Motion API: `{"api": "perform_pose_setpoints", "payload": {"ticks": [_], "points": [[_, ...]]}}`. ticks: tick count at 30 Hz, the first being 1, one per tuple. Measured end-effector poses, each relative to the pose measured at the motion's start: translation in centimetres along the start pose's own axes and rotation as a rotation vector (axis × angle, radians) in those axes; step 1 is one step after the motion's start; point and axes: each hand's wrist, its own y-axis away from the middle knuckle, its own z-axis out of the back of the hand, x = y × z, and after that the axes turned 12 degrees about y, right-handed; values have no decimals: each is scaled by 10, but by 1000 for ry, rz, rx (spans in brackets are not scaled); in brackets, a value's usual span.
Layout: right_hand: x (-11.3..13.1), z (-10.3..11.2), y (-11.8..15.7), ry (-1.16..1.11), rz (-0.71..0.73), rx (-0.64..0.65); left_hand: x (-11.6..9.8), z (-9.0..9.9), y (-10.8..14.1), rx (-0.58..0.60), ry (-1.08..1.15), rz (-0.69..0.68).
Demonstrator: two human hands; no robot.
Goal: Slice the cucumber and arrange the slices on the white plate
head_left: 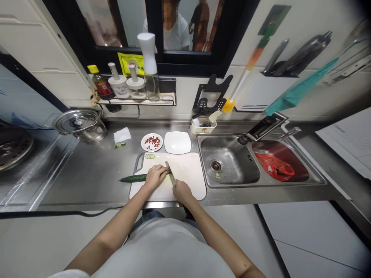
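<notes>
A white cutting board (188,170) with a grey handle lies on the steel counter. Across its left part stretches a dark green cucumber (135,178), its tip past the board's edge. My left hand (155,175) presses on the cucumber near its right end, fingers together. In my right hand (182,191) is a knife (170,173), its blade at the cucumber's cut end, beside my left fingertips. A few cucumber slices (150,156) rest at the board's top left. Behind the board stand a plate of chopped red pieces (152,142) and a bare white plate (177,142).
The double sink (232,181) is at the right, with a red bag (274,166) in its right basin. A lidded steel pot (87,125) stands back left, near a white tissue (122,134). Bottles and jars fill a wall shelf (136,101).
</notes>
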Motion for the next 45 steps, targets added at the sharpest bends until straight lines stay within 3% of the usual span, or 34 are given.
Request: {"api": "perform_pose_setpoints", "payload": {"ticks": [13,19,29,45], "points": [[2,-9,-12,3,-22,-32,-1,0,1,-2,-3,5],[2,-7,-1,7,-47,5,-4,2,2,-5,1,4],[-5,-21,13,33,-57,-8,-4,1,2,-11,-29,7],[13,4,-16,11,-53,-39,-2,-2,3,-28,-22,5]]}}
